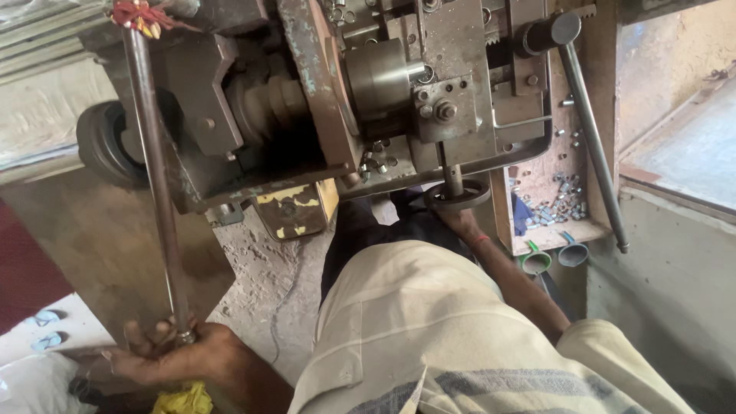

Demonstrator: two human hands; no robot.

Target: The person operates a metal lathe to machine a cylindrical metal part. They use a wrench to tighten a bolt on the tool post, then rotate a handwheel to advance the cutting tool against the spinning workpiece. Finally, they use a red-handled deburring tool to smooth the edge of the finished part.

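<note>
A worn metal lathe-like machine point(307, 92) fills the top of the head view. My left hand point(165, 353) is closed around the lower end of a long steel rod point(153, 169) that runs up into the machine's left side. My right hand point(458, 221) reaches forward and grips a small round handwheel point(458, 195) under the machine's carriage. A red thread band sits on that wrist. My cream shirt covers the lower middle of the view.
A wooden tray point(548, 230) at right holds several small metal nuts. A long lever point(590, 130) slants beside it. Two small cups, a green one point(535, 262) and a blue one point(572, 254), sit below it. A yellow cloth point(180, 400) lies under my left wrist. A window is at far right.
</note>
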